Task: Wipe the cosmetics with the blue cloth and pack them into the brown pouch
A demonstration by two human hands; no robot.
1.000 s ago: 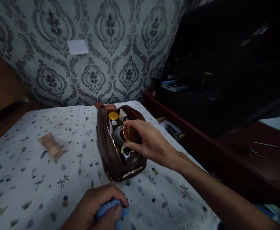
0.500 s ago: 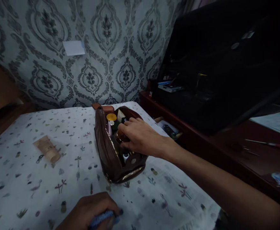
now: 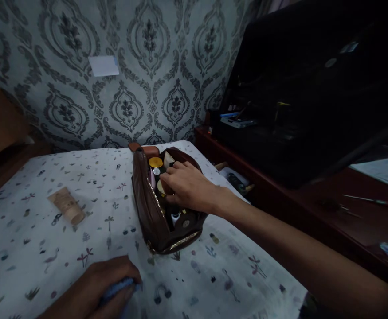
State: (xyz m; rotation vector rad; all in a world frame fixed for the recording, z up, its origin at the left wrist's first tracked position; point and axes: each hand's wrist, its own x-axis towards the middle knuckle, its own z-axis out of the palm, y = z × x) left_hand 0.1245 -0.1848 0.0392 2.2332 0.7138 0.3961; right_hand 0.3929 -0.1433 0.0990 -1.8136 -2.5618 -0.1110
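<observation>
A brown leather toiletry bag point(image 3: 143, 206) lies unzipped on the patterned white cloth. Inside it are a yellow round lid point(image 3: 155, 162), a white cap point(image 3: 156, 171), a cream-coloured tube end point(image 3: 169, 159) and a small white-capped item point(image 3: 175, 218). My right hand point(image 3: 189, 186) reaches into the bag, thumb and fingers closed about a round gold-rimmed container point(image 3: 161, 188), mostly covered by the hand. At the lower left, my left hand point(image 3: 110, 283) is closed around a bunched blue cloth point(image 3: 116, 288). A beige squeeze tube point(image 3: 66, 206) lies left of the bag.
Behind stands a patterned wall with a white paper point(image 3: 103, 66) on it. To the right is a dark red desk point(image 3: 340, 221) with a large black case or panel point(image 3: 300, 97) leaning over it. An open drawer point(image 3: 235, 177) shows beside the bed-like surface.
My left hand has moved down and left with the blue cloth. My right hand has shifted slightly within the bag, and the round gold-rimmed container appears turned or tilted.
</observation>
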